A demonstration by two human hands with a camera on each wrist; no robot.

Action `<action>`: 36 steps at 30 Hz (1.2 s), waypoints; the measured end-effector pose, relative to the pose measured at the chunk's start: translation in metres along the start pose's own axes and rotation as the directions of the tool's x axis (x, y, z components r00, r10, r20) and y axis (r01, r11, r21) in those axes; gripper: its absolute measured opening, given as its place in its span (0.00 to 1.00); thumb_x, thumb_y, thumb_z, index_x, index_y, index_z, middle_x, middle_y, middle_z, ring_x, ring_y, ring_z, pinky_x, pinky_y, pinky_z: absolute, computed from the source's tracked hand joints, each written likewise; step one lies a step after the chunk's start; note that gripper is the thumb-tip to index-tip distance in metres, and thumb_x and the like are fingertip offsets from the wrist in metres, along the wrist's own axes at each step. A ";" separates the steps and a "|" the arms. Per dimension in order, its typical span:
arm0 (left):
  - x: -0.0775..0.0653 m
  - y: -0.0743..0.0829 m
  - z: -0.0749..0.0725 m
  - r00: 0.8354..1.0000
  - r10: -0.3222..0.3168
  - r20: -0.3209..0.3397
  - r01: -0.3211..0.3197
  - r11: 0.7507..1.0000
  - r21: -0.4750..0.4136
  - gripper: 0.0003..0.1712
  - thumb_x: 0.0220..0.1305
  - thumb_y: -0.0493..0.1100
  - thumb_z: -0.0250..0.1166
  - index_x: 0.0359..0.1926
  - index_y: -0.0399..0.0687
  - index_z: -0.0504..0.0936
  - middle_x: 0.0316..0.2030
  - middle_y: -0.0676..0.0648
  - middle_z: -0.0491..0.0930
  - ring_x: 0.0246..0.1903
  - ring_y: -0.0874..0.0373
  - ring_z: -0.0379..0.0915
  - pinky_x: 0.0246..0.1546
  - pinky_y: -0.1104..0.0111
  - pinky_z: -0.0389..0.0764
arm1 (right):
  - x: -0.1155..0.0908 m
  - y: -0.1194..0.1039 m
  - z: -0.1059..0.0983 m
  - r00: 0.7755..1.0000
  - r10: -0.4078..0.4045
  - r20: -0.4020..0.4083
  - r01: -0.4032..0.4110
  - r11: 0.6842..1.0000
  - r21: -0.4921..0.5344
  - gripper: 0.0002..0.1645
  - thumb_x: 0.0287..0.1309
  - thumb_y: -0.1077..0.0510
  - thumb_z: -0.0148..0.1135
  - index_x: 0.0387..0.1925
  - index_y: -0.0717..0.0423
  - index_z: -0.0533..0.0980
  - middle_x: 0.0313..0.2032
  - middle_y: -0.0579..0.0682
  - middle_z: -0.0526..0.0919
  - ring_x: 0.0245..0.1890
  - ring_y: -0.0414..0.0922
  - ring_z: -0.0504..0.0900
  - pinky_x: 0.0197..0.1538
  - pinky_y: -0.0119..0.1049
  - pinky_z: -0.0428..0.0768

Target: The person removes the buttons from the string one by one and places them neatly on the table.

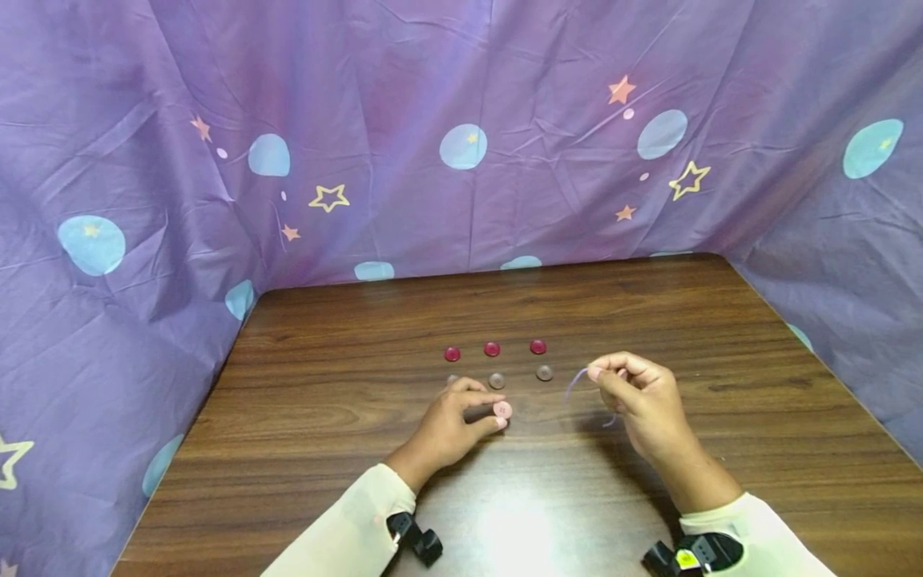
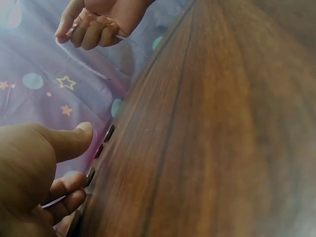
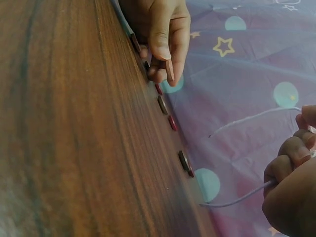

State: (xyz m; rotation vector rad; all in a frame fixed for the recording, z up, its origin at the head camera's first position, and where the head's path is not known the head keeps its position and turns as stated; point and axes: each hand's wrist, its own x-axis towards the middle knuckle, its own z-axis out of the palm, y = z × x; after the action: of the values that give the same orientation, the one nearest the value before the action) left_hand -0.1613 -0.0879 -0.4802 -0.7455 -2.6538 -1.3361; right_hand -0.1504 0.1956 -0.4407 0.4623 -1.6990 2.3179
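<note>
In the head view my left hand pinches a pink button by its edges, between thumb and fingertips, with its holed face turned up. From the right wrist view the same button shows edge-on, held off the table. My right hand is raised to the right and pinches a lavender cord between thumb and forefinger. One end of the cord sticks out toward the left, and its other end hangs below the curled fingers. The left wrist view shows the right hand gripping it from another side.
Beyond my left hand three dark red buttons lie in a row on the wooden table. Nearer are greyish-brown buttons, one partly hidden behind the left fingers. A purple patterned curtain surrounds the table's back and sides.
</note>
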 end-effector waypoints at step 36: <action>0.001 -0.001 0.005 0.999 -0.024 -0.022 0.026 0.997 0.066 0.21 0.64 0.43 0.80 0.57 0.47 0.92 0.53 0.43 0.85 0.60 0.43 0.82 0.78 0.30 0.60 | 0.010 -0.005 -0.005 0.984 0.044 -0.175 -0.037 0.998 0.041 0.19 0.70 0.80 0.58 0.43 0.56 0.84 0.29 0.42 0.85 0.21 0.35 0.74 0.24 0.27 0.69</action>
State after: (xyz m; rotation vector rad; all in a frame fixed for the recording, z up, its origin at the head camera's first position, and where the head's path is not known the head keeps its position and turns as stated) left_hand -0.1622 -0.0842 -0.4836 -0.6882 -2.6848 -1.2470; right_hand -0.1579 0.2023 -0.4337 0.2240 -1.5990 2.3450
